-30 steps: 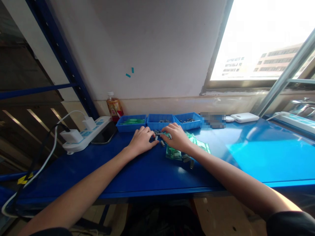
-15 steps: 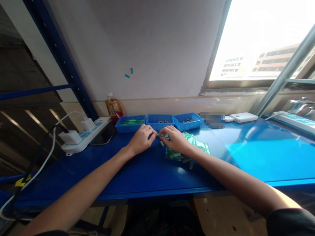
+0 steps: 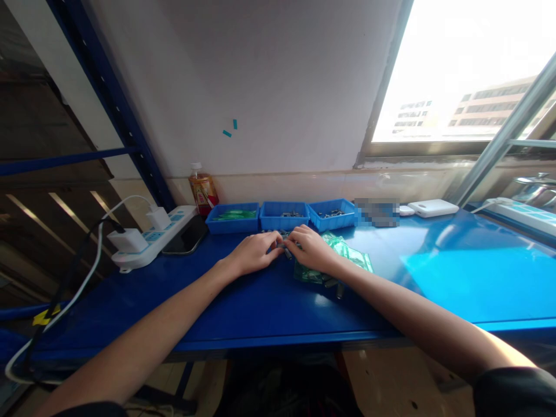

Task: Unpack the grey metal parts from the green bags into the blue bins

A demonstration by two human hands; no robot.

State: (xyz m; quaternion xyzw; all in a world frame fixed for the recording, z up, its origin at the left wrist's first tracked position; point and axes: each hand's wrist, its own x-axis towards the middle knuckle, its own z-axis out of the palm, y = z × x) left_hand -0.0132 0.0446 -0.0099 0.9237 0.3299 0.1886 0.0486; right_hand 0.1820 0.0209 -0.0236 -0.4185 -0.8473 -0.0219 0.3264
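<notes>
My left hand (image 3: 255, 253) and my right hand (image 3: 311, 248) meet over the blue table (image 3: 243, 307), fingertips pinched together. A small metal piece (image 3: 281, 245) shows between them; its exact shape is too small to make out. Just below the fingertips lies a short metal cylinder (image 3: 288, 253). Under and beside my right hand are green plastic bags (image 3: 354, 258). Several more metal cylinders (image 3: 340, 289) lie at the near edge of these bags. Behind my fingers, more small metal parts are partly hidden.
Three blue bins stand along the wall: the left bin (image 3: 232, 227) holds green pieces, the middle bin (image 3: 284, 223) and right bin (image 3: 333, 222) small metal parts. A drink bottle (image 3: 203, 190), a phone (image 3: 186, 236) and a power strip (image 3: 143, 255) sit left; a white device (image 3: 433, 208) sits right.
The fingertips of both hands have come closer together, my left hand turning lower and flatter. The metal piece between them is now more covered. The camera view has shifted slightly.
</notes>
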